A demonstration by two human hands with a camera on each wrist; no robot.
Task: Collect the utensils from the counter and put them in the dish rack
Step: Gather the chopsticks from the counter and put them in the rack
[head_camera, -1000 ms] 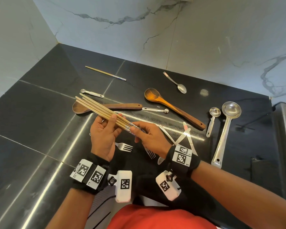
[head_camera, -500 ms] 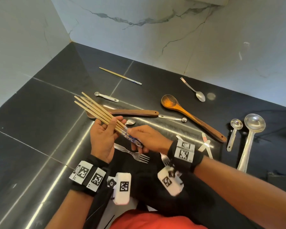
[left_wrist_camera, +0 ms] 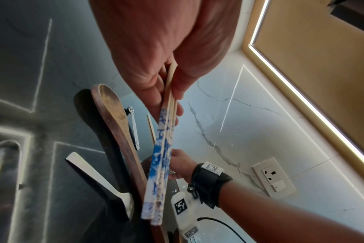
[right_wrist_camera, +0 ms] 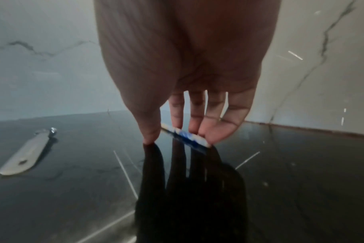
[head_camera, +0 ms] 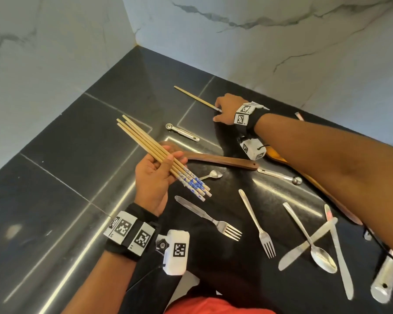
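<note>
From your head camera, your left hand (head_camera: 153,177) holds a bundle of chopsticks (head_camera: 159,155) above the counter (head_camera: 61,168), fingers and thumb curled round the shafts, patterned ends toward you. Your right hand (head_camera: 227,108) reaches to the far side, at the near, patterned end of the lone chopstick (head_camera: 194,97). Its long axis runs from that hand up and left, toward the wall corner, so it lies wholly beyond your fingertips. The right hand is by far the nearer one. Forks, knives, spoons and a wooden spoon (head_camera: 222,159) lie between you and it; the dish rack is not in view.

From the left wrist, the grip on the bundle shows plainly: the sticks are pinched between palm and fingers, blue ends hanging out below. The lone chopstick shows only as a thin sliver behind them.

From the right wrist, your grip is narrow: thumb tip on the counter on one side of the blue end (right_wrist_camera: 185,135), fingertips (right_wrist_camera: 213,136) down on the other side. You bracket the stick, but whether it is pinched yet or only touched, I cannot tell; the picture is blurred, and the rest of the shaft is hidden behind your fingers.
</note>
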